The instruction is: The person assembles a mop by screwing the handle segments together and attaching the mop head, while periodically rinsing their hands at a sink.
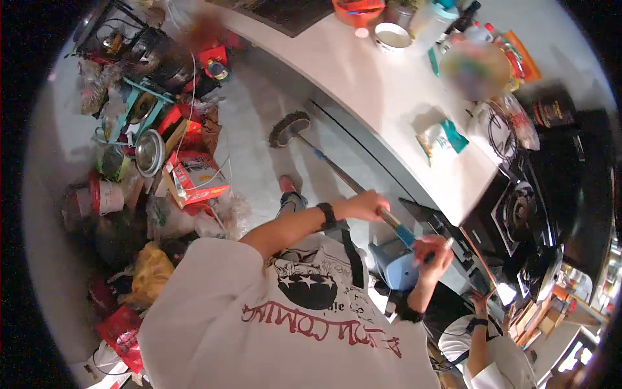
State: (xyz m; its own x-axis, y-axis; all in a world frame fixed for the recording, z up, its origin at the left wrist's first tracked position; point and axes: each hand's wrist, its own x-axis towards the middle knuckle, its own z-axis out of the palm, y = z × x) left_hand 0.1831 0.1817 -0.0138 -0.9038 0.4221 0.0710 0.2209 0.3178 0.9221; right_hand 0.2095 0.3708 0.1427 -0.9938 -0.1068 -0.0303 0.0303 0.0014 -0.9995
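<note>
A long-handled broom (335,170) slants across the view, its dark bristled head (289,129) resting on the grey floor. My left hand (369,205) is closed around the metal part of the handle. Farther up, near the handle's end and just past a blue grip section, my right hand (433,255) wraps round it. Dark bands sit on both my wrists. Beneath my hands stands a blue plastic stool (396,267), partly covered by my right arm. My foot in a reddish shoe (287,184) shows on the floor near the broom head.
Along the left lies a pile with a red box (199,176), a metal lid (150,153) and several bags. A white counter (389,97) at right bears a snack bag (443,139) and a bowl (392,37). A gas stove (518,211) adjoins it. Another person (499,353) is at lower right.
</note>
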